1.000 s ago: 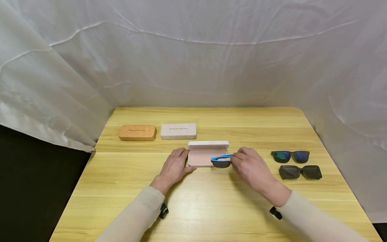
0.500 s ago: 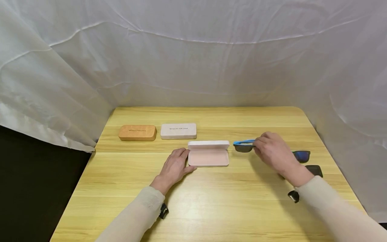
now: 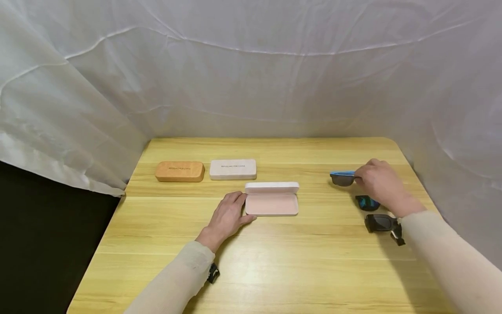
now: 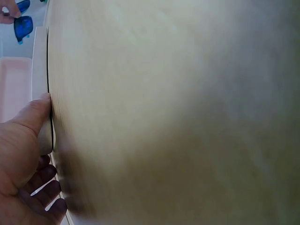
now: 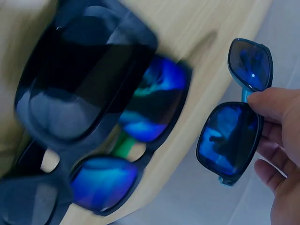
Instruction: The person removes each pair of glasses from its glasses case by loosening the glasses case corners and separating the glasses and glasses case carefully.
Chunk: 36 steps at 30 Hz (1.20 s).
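My right hand (image 3: 378,181) pinches sunglasses with blue temples and dark lenses (image 3: 342,179) at the far right of the table. In the right wrist view, thumb and fingers hold these sunglasses (image 5: 229,136) at the bridge. My left hand (image 3: 227,216) holds the left end of a white glasses case (image 3: 272,205), whose lid stands up and whose pink lining shows. The left wrist view has the thumb of the left hand (image 4: 23,154) against the case's front wall (image 4: 41,70), the other fingers curled past its end.
Green-blue mirrored sunglasses (image 3: 367,203) and thick black sunglasses (image 3: 378,223) lie below the right hand, partly hidden by the arm. A closed orange-brown case (image 3: 180,172) and a closed pale case (image 3: 233,169) lie at the back left. White curtains (image 3: 251,96) surround the table.
The right hand has carried the blue sunglasses from over the opened case to the right and toward the back, above the other sunglasses. The left hand and case stay put.
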Available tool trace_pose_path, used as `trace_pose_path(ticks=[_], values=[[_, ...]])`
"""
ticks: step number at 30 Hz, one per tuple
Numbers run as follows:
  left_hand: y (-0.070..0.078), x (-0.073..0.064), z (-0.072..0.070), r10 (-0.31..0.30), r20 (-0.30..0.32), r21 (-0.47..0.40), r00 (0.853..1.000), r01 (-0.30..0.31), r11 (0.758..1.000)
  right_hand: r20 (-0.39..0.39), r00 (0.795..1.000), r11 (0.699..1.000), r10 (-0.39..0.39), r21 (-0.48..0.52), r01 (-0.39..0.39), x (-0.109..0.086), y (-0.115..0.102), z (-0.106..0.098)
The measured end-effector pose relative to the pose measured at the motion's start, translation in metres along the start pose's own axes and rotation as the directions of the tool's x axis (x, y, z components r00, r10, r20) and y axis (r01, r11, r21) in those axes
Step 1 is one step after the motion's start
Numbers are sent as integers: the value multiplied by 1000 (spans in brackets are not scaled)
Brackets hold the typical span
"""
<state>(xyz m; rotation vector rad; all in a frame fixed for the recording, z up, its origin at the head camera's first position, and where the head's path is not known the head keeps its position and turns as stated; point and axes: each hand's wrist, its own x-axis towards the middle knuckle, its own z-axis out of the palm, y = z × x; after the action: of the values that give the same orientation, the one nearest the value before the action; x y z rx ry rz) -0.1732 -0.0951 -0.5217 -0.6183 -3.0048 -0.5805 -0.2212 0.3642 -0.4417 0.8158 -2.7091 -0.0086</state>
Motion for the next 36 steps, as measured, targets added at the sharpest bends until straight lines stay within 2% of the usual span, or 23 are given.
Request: trace_pose_path(ticks=[5,8,14,22,36], values=[[1,0,0,-5,7,-1,1000,5,1000,168,982,996,83,9,-86,-6,21,2],[0,0,-1,-5,5,6,1000,5,1000,233,966,993,111,7,-116,-9,30,4],[0,0,-1,-2,2,18,1000,2,1000,320,939,992,128,-37,-123,-13,45,8],[1,0,-1,-10,11,22,1000,10,1000,361,920,985,155,-122,-119,-19,62,12],[0,-1,-1,-6,9,5,1000,6,1000,389,894,974,220,-141,-178,-18,61,17]])
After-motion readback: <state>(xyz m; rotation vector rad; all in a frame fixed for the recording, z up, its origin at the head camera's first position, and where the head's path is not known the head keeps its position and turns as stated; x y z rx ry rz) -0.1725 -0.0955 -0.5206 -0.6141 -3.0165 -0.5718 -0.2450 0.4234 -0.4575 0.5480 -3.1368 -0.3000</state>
